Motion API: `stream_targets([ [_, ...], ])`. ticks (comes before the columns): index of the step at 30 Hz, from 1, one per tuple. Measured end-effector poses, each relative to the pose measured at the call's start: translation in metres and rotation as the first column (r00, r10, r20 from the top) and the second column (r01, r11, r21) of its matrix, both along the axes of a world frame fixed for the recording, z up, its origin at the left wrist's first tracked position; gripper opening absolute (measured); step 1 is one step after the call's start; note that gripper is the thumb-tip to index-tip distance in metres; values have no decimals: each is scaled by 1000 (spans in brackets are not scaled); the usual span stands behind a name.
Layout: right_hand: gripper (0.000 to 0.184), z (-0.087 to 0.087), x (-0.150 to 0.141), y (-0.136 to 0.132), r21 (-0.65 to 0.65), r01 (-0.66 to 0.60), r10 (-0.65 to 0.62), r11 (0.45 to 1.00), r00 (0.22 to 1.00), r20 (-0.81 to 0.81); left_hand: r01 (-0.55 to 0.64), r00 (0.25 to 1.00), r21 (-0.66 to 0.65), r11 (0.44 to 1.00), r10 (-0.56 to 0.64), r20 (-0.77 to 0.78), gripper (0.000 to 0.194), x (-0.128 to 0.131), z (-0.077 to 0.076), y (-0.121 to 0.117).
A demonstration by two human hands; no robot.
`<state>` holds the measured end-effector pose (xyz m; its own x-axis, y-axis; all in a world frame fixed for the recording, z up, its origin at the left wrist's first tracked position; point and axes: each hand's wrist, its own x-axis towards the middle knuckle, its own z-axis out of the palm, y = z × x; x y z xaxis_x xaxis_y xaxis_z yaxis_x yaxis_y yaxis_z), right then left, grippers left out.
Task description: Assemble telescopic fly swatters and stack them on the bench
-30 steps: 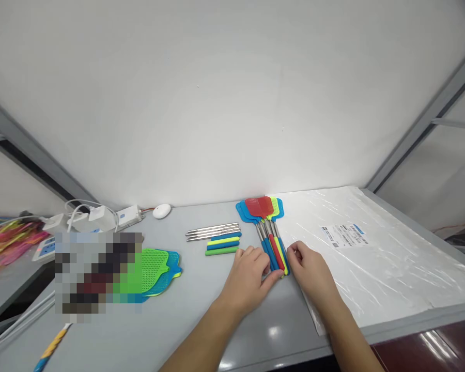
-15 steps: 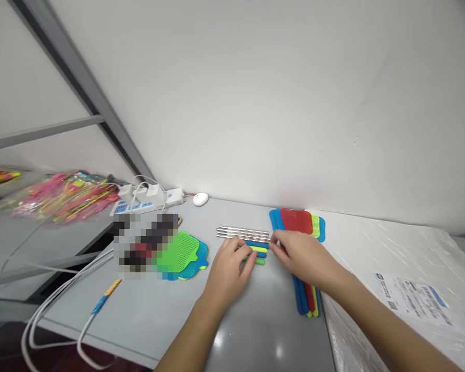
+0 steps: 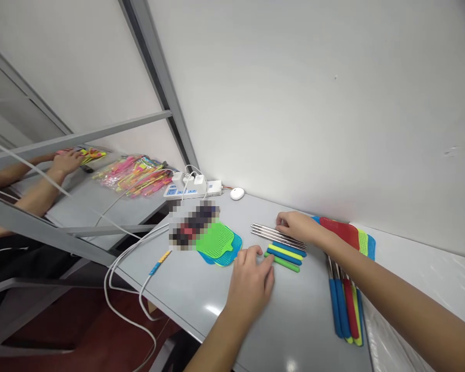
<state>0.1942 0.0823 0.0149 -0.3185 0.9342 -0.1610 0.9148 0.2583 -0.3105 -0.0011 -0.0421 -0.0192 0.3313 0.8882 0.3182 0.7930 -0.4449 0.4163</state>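
My left hand [image 3: 252, 279] rests on the grey table [image 3: 201, 289], fingers loosely curled, fingertips touching the left end of a green foam grip [image 3: 284, 263]. Beside it lie a yellow-green and a blue grip [image 3: 289, 251]. My right hand [image 3: 299, 227] reaches across, its fingers pinched on a bundle of bare metal rods [image 3: 273, 235]. To the right lies a row of finished fly swatters [image 3: 346, 305] with blue, red and yellow handles, their mesh heads [image 3: 343, 231] by the wall.
Loose green and blue swatter heads [image 3: 220, 244] lie left of the grips. A power strip [image 3: 191, 188], a white puck [image 3: 237, 194] and trailing cables [image 3: 127, 289] sit at the table's left. Another person's hands [image 3: 62, 161] work at the neighbouring bench, near bright packets [image 3: 134, 174].
My view swung left. Both hands left the finished swatters' handles: the right went to the metal rods, the left to the foam grips.
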Motion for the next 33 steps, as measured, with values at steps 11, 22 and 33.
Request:
stream_targets([
  [11,12,-2,-12,-5,51,-4,3,999,1000,29,68,997,-40,997,-69,-19,28,-4,-5,-3],
  [22,5,42,-17,-28,290,196,-223,937,973,61,156,987,-137,978,-158,-2,12,-6,-7,-2],
  [33,18,30,-1,-173,149,763,-408,629,487,-772,350,936,-159,923,-337,101,29,2,-13,-6],
])
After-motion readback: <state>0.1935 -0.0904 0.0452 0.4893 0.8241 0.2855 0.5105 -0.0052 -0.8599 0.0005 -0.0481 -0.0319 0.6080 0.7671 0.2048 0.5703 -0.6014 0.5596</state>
